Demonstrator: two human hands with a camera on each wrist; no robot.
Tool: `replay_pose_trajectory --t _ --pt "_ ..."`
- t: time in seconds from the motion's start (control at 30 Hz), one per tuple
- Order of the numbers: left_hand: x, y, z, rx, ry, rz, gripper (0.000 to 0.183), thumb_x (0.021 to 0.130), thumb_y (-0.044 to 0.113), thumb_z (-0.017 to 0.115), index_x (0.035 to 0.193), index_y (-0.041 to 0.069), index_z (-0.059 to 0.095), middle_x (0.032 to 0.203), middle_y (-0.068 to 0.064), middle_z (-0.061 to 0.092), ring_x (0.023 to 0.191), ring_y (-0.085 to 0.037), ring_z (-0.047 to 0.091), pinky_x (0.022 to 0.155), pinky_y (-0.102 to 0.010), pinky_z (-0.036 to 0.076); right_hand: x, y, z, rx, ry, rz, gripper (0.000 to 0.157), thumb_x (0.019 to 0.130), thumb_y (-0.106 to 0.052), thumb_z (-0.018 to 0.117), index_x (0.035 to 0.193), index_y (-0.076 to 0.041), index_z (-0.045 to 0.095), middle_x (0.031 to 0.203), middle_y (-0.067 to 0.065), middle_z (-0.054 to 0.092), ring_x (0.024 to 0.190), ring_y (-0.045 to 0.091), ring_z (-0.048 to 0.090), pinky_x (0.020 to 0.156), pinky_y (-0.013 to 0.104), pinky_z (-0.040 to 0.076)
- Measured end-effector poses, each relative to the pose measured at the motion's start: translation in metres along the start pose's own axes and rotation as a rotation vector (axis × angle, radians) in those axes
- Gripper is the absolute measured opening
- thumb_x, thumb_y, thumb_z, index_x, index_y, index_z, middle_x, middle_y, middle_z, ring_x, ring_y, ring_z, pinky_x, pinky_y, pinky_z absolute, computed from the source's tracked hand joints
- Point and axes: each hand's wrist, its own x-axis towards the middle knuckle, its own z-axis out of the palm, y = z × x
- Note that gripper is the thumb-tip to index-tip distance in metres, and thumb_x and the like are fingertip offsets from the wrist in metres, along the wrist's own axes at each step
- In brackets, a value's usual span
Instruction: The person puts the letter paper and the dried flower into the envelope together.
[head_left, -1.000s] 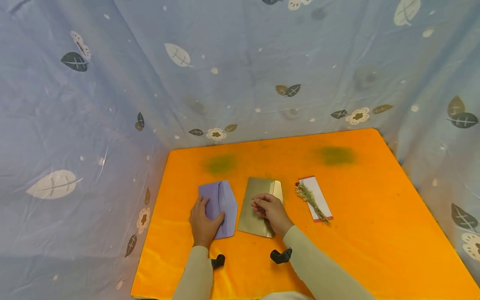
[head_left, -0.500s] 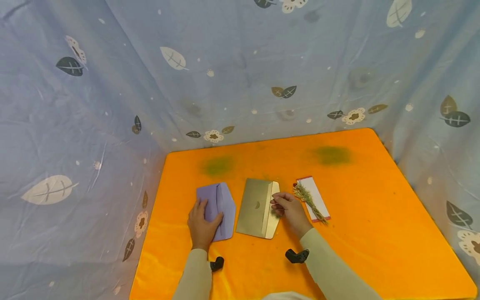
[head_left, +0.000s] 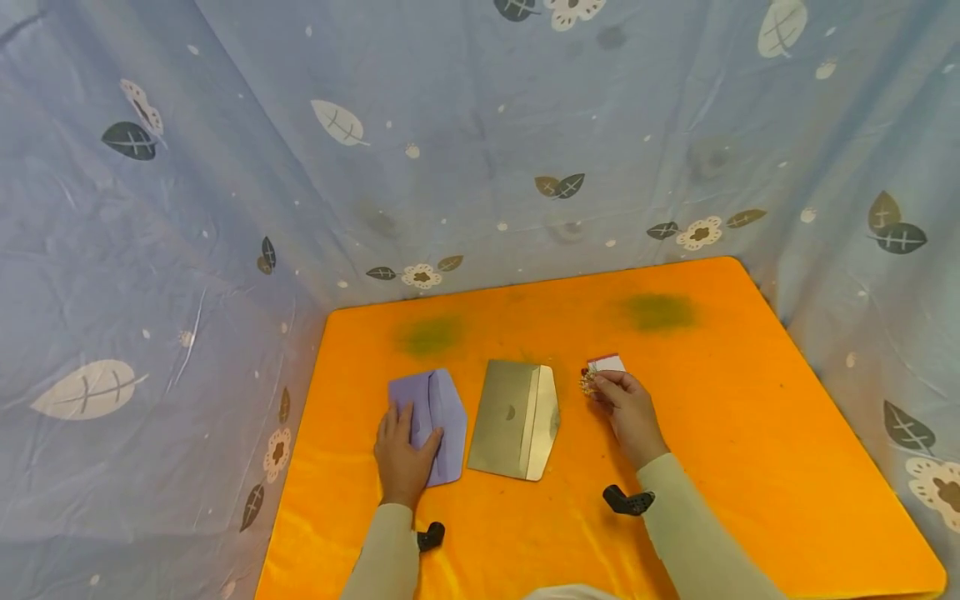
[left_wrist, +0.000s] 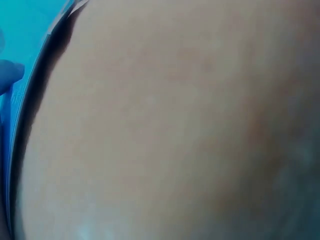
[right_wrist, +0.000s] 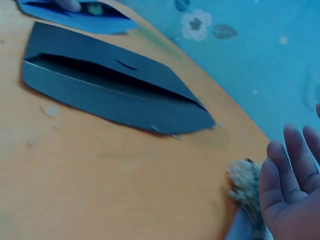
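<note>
My left hand [head_left: 403,461] rests with spread fingers on a purple envelope [head_left: 452,417], whose flap is folded out to the right. In the right wrist view something green shows at that envelope's mouth [right_wrist: 94,8]. My right hand [head_left: 633,419] is over a bunch of dried flowers [head_left: 587,382] lying on a white card with red ends [head_left: 606,363]. Its fingers [right_wrist: 280,165] look loosely straight beside the flower heads; the stems and most of the card are hidden under the hand. Between the hands lies a gold envelope [head_left: 498,417], flap out to the right.
An orange cloth [head_left: 750,433] covers the table, with green smudges [head_left: 660,312] toward the back. A blue leaf-patterned curtain [head_left: 450,167] stands behind and along both sides. Black camera mounts [head_left: 628,501] sit at the wrists. Skin fills most of the left wrist view.
My right hand has moved right, from over the gold envelope to the dried flowers and card, uncovering the gold envelope. The left hand has stayed on the purple envelope.
</note>
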Motion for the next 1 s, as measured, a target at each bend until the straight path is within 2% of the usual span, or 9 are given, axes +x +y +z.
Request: replay_pose_trajectory --t 0.2,0.4,0.67,0.83,1.0 --pt "-0.003 0.007 0.001 -0.016 -0.006 0.006 0.075 0.097 0.034 0.081 0.16 0.002 0.054 0.171 -0.023 0.037 0.156 -0.045 0.033 0.116 -0.075 0.024 -0.003 -0.011 -0.019 0.009 0.059 0.021 0.053 0.113 -0.031 0.062 0.152 0.003 0.048 0.141 0.021 0.056 0.131 0.034 0.056 0.115 0.04 0.046" --pt "-0.004 0.021 0.0 -0.02 -0.004 0.036 0.061 0.105 0.024 0.07 0.158 -0.002 0.055 0.168 -0.023 0.042 0.154 -0.045 0.036 0.113 -0.076 0.027 -0.005 -0.017 -0.035 -0.008 0.124 0.012 0.055 0.114 -0.029 0.059 0.157 0.002 0.044 0.155 0.019 0.046 0.145 0.036 0.046 0.123 0.045 0.035" --pt "-0.003 0.034 0.0 -0.056 -0.024 0.029 0.062 0.104 0.025 0.071 0.158 -0.001 0.055 0.166 -0.021 0.046 0.153 -0.042 0.038 0.119 -0.07 0.025 -0.007 -0.017 -0.048 -0.009 0.131 0.007 0.054 0.115 -0.029 0.059 0.157 0.001 0.043 0.152 0.017 0.048 0.139 0.029 0.049 0.123 0.044 0.036" --pt "0.001 0.046 0.004 -0.092 -0.031 0.115 0.059 0.103 0.024 0.073 0.153 -0.004 0.059 0.159 -0.023 0.053 0.149 -0.043 0.045 0.121 -0.065 0.028 -0.007 -0.012 -0.053 -0.025 0.133 0.024 0.057 0.115 -0.032 0.057 0.16 0.001 0.042 0.159 0.02 0.044 0.142 0.033 0.047 0.123 0.046 0.035" --pt "0.003 0.07 0.011 -0.142 0.013 0.224 0.055 0.098 0.013 0.077 0.148 -0.006 0.063 0.149 -0.026 0.062 0.139 -0.046 0.055 0.114 -0.07 0.036 -0.008 -0.008 -0.057 -0.036 0.123 0.072 0.06 0.116 -0.036 0.055 0.163 -0.002 0.04 0.163 0.019 0.042 0.145 0.034 0.045 0.124 0.046 0.034"
